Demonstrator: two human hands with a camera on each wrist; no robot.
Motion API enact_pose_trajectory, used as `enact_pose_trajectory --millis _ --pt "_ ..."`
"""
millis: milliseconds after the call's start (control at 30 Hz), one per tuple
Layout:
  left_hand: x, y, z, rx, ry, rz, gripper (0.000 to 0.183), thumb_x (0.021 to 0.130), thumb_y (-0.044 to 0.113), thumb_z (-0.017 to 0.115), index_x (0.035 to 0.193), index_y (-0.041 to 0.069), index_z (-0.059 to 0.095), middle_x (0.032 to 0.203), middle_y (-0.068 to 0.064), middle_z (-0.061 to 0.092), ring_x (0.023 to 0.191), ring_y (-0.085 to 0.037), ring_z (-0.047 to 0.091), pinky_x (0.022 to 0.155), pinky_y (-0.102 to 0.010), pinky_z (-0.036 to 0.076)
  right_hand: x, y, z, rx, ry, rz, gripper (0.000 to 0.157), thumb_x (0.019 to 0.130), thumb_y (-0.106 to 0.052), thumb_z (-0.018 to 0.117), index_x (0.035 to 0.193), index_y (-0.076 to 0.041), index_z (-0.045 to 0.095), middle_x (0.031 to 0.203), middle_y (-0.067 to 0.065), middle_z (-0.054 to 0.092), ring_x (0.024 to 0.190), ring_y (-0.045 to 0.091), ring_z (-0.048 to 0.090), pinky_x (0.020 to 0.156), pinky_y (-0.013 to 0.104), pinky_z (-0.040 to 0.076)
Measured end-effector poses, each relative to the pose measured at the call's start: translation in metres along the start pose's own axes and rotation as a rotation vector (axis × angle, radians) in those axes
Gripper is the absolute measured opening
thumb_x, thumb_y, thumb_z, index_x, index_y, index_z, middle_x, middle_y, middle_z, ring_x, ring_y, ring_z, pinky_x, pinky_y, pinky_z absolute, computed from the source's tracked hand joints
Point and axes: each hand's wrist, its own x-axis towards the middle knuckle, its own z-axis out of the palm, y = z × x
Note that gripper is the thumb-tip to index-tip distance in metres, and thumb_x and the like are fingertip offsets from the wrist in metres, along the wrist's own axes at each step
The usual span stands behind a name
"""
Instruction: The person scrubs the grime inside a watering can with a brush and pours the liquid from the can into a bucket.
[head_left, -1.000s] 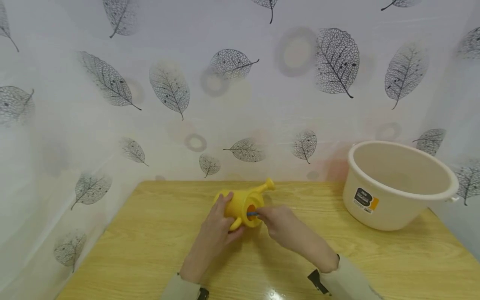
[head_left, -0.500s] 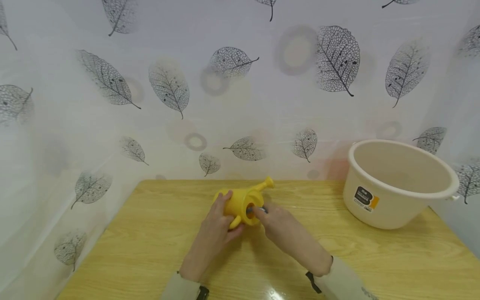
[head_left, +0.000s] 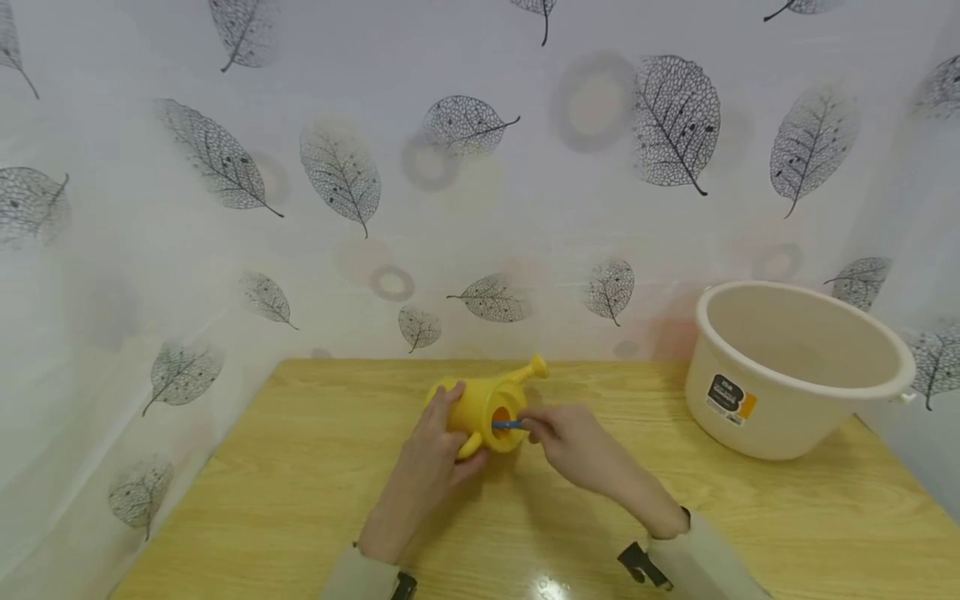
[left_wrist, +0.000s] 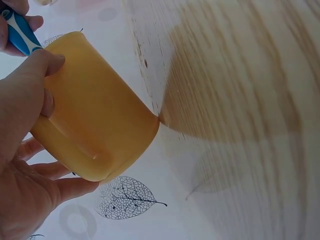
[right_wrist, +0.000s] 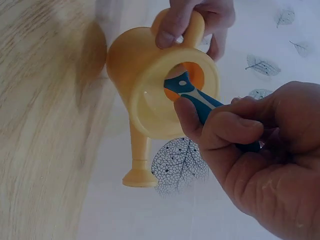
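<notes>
- The relation that matters is the line between the yellow watering can (head_left: 471, 406) and the blue-and-white tool (head_left: 507, 424): the can lies tipped on its side, base towards the person's left, its mouth turned right to meet the tool.
- The tool's long axis runs from the right hand (head_left: 573, 442) leftward into that mouth, roughly along the can's own axis. Its far end is inside, so what sort of head it bears cannot be told.
- The left hand (head_left: 432, 450) grasps the can, its fingers and thumb about the body and the handle loop (head_left: 470, 447). The can is just ahead of the person, and in the left wrist view its base edge appears to touch the wooden surface (head_left: 285, 500).
- The right hand pinches the tool by its grip, fingers curled, just outside the rim; of the two hands, the left is the one on the can.
- The spout (head_left: 525, 372) points away from the person and to the right. A pale tub (head_left: 795, 417) stands well apart on the right.
- Half a second ago the right hand's fingers reached in at the mouth; now that hand sits farther back and more blue shows. The can and left hand have hardly moved.
</notes>
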Motion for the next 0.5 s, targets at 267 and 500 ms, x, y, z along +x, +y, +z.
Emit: enact_pose_trajectory --millis 267,500 --pt "-0.0014 0.0001 0.0001 0.004 -0.017 -0.015 0.033 0.083 0.029 0.084 0.065 0.007 0.069 0.148 -0.024 0.05 0.137 -0.054 0.048 0.104 -0.057 0.054 -0.0037 0.0004 -0.0108 0.042 -0.018 0.051 0.023 0.103 -0.009 0.056 0.114 -0.002 0.075 0.09 0.009 0.077 0.068 0.002 0.059 0.047 0.02 0.044" --pt "-0.0009 0.0005 -0.0015 -0.003 -0.038 -0.033 0.031 0.085 0.032 0.083 0.068 0.008 0.072 0.151 -0.022 0.049 0.14 -0.052 0.047 0.106 -0.055 0.053 -0.0022 0.0006 -0.0081 0.069 -0.017 0.048 0.023 0.103 -0.01 0.056 0.112 -0.002 0.075 0.088 0.008 0.076 0.059 0.002 0.051 0.045 0.02 0.043"
